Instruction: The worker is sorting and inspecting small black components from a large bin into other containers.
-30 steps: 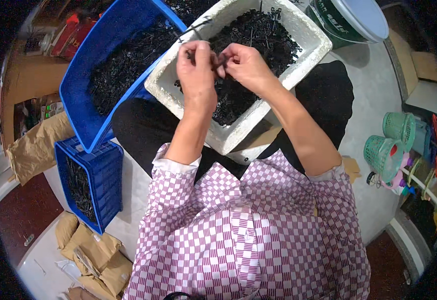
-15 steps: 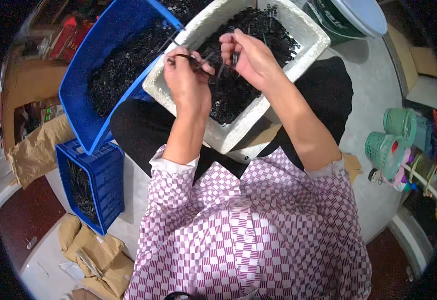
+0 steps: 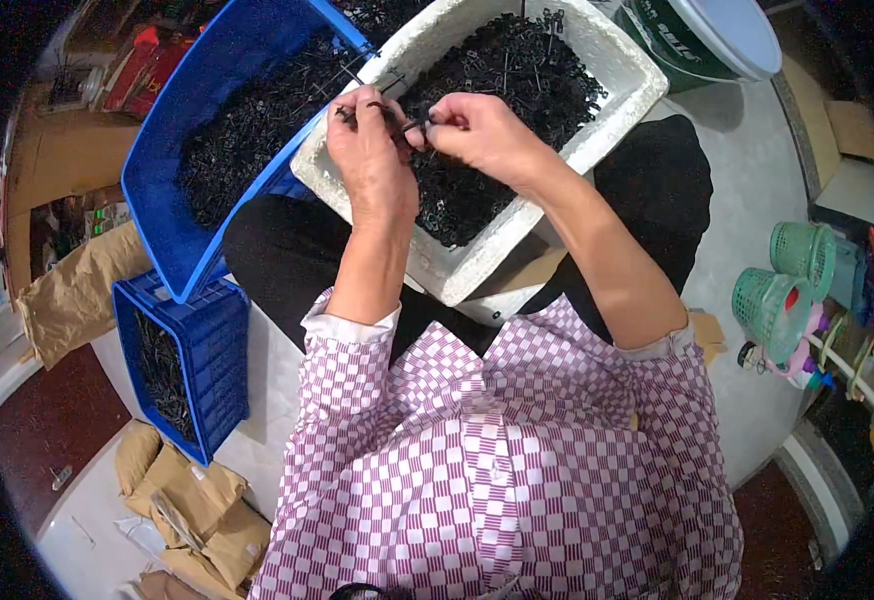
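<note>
Two hands (image 3: 369, 160) hold several black parts (image 3: 415, 126) over one foam box (image 3: 467, 268).

The shirt (image 3: 397, 500) is a pretty busy purple-and-white check, front placket (image 3: 494, 475), pale sleeve cuffs (image 3: 352, 331), and trousers (image 3: 657, 180) are just black.

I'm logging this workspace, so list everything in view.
Foam box: 1, white, upper centre
Small parts: uncountable, black, in containers and hands
Large bin: 1, blue, left of foam box
Crate: 1, blue, below large bin
Bucket: 1, green and white, upper right
Baskets: 2, green, right
Paper packages: several, brown, left side
Clutter: uncountable, mixed colours, both sides
Shirt: 1, purple-white checks, lower centre
Trousers: 1 pair, black, flanking foam box
Left hand, right hand: 1 each, bare, over foam box
</note>
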The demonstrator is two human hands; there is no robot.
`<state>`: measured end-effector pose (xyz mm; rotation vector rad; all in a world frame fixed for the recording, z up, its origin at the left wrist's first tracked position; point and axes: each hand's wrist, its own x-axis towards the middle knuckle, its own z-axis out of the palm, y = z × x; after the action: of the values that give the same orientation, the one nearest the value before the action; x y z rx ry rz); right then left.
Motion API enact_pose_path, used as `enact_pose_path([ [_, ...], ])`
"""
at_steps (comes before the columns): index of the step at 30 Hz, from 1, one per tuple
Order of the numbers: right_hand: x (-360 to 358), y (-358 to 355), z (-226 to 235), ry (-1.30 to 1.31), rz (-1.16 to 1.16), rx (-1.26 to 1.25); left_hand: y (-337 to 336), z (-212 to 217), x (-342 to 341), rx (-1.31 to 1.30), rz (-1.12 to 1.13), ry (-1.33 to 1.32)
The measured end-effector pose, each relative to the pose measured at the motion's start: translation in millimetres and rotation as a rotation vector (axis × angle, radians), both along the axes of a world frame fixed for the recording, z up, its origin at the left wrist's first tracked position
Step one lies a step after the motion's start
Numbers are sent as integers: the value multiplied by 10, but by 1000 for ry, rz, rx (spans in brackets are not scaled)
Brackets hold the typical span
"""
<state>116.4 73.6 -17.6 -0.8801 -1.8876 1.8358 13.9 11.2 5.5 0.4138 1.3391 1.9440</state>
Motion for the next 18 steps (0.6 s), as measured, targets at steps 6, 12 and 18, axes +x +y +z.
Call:
enact_pose_path([
  [6, -28, -7, -205, -135, -149, 576, 14, -102, 64, -69, -40, 401],
  [12, 5, 126, -197, 334, -293, -435, -35, 79, 201, -51, -116, 197],
  [18, 100, 31, 62, 316, -156, -684, -14, 83, -193, 117, 111, -236],
])
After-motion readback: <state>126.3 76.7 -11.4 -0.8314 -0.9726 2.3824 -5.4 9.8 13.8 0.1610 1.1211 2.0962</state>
